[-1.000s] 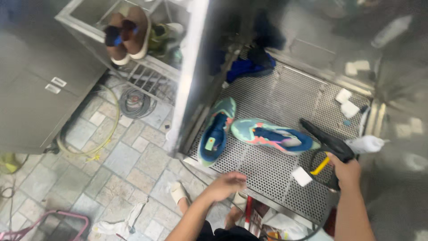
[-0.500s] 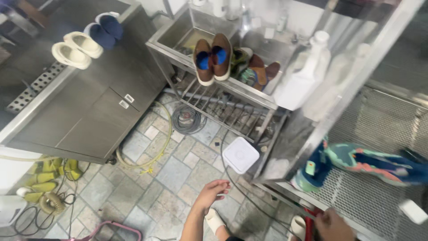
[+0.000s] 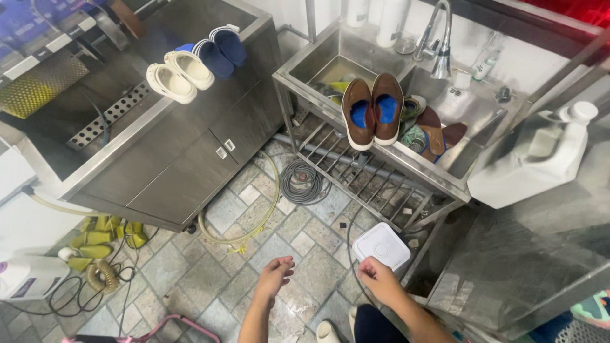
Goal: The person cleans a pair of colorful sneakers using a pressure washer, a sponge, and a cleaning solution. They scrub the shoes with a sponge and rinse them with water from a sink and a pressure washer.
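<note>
Your left hand [image 3: 274,274], lower centre of the frame: grip open, fingers loosely curled, holding nothing, above the tiled floor [image 3: 254,254]. Your right hand [image 3: 376,278], just right of it: fingers bent, grip empty as far as shows, touching or just short of the near edge of the white square lid [image 3: 382,245] on the floor. Pair of brown shoes [image 3: 372,109] with blue insoles: upper centre, on the sink rim [image 3: 406,159]. White slippers [image 3: 178,73] and blue slippers [image 3: 219,49]: upper left, on the steel table [image 3: 127,146]. Coiled hose [image 3: 304,181]: under the sink.
</note>
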